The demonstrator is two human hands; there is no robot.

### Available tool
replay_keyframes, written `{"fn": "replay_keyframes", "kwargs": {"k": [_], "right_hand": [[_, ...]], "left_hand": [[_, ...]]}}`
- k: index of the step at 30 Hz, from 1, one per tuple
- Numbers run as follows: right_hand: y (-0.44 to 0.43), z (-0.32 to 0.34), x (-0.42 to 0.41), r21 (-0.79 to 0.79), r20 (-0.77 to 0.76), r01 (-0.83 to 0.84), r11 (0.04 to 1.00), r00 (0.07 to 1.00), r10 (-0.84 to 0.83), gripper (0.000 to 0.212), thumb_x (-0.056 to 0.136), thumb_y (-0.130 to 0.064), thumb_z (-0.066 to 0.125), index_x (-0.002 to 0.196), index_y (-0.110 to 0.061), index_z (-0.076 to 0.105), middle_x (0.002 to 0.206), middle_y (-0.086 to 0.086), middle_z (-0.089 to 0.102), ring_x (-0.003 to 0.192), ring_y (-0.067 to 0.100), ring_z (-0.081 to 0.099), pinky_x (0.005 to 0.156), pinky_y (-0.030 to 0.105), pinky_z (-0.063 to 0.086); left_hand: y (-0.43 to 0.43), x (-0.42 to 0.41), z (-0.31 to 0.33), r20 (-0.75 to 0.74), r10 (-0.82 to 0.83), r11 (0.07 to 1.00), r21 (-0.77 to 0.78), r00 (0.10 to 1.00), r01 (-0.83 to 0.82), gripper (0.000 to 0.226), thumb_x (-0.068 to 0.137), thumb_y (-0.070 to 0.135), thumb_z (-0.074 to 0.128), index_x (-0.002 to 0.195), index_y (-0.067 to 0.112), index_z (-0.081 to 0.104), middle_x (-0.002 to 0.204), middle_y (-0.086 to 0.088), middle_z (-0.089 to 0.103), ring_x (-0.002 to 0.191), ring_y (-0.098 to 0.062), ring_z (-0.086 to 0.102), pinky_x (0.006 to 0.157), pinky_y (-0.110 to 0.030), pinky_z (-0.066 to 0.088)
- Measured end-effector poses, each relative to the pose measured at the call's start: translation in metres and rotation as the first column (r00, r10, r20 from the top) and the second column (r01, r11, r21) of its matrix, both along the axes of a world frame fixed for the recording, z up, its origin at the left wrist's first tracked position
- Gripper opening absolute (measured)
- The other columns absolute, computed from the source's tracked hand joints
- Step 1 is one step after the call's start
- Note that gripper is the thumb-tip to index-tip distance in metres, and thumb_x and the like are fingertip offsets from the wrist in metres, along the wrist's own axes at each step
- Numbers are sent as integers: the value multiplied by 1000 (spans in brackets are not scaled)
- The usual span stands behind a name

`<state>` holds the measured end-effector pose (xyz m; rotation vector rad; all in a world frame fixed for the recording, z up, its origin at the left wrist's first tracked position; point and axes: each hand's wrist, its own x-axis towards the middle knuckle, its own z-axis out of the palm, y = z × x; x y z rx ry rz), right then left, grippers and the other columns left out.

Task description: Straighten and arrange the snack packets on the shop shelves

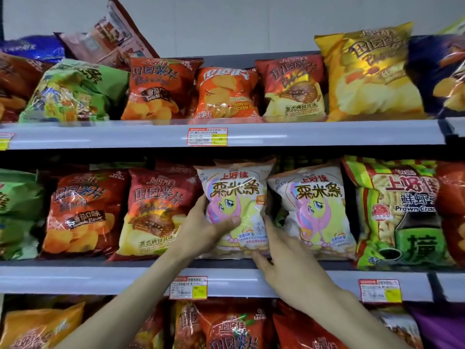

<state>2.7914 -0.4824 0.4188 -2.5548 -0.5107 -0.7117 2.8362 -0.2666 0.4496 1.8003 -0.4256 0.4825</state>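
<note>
In the head view, a person is working at the middle shelf point(100, 275), where the white pony packet point(236, 195) is standing at the front edge, between the red ribs-flavour packet point(153, 210) and its twin white packet point(317, 205). It is sitting taller than the twin and seems to be overlapping the twin's left edge. To do this step well, I judge the person should be squaring the packet face-forward and easing it back until it is lining up with the twin. They should also be taking care not to crush the puffed bag or knock the neighbours askew. The left hand point(203, 227) is gripping the packet's left edge, with the thumb lying across the printed front and the fingers curling behind it. The right hand point(286, 263) is closing on the lower right corner. Its thumb is pressing at the bottom edge, while its fingers are reaching into the gap between the two white packets, their tips hidden there.
</note>
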Motion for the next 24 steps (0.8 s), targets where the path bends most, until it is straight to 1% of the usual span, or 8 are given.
{"fn": "replay_keyframes", "kwargs": {"k": [5,9,11,13,15,17,20,24], "right_hand": [[1,3,-2,83,-62,-85,993,994,90,79,102,-48,56,165,-33,11,135,-8,61,123,21,57,104,41,48],[3,3,0,124,-90,-83,989,991,94,77,102,-49,55,165,-34,12,147,-10,55,131,21,53,112,42,42],[4,0,-2,86,-98,-75,993,992,83,81,103,-49,53,166,-34,4,156,-8,46,139,25,46,117,44,36],[6,-1,-7,46,-112,-76,996,990,81,86,103,-51,51,165,-35,-6,167,-9,29,148,28,34,119,43,29],[6,0,-10,46,-115,-79,996,990,84,89,103,-54,51,165,-35,-10,171,-11,17,154,25,25,119,42,27],[6,2,-13,49,-69,-60,997,996,63,87,102,-55,51,165,-33,-4,170,-10,20,153,21,27,118,40,31],[5,8,-26,-11,10,13,1000,1000,-13,80,102,-58,46,166,-27,9,167,-7,25,150,20,31,117,37,37],[16,17,-51,-102,186,166,981,972,-145,65,100,-59,43,153,-22,44,149,-2,53,134,26,54,102,43,50]], "left_hand": [[6,-5,3,-47,0,999,43,999,2,63,82,31,92,134,29,57,121,5,78,108,-19,77,101,-49,59],[2,-12,-2,-15,147,983,116,989,-144,66,79,60,85,135,39,57,120,16,77,109,-11,75,103,-46,58],[-2,-18,-5,4,216,962,169,976,-213,61,82,66,79,134,42,57,118,21,75,108,-7,72,100,-36,58],[-5,-28,-6,29,260,939,223,965,-260,45,90,57,77,126,44,54,114,27,71,105,3,68,88,-14,52],[-2,-36,-7,77,302,902,299,950,-311,44,93,50,75,125,50,46,111,32,66,98,9,63,76,-3,44],[4,-45,-6,128,332,856,375,934,-356,49,93,48,75,133,50,45,109,28,69,94,4,66,75,-7,48],[18,-55,-3,183,373,774,480,910,-414,58,93,43,74,147,33,54,117,8,72,102,-16,70,80,-29,53],[37,-73,0,231,380,691,572,896,-441,52,97,36,69,147,25,59,116,2,71,104,-19,67,82,-27,48]]}}
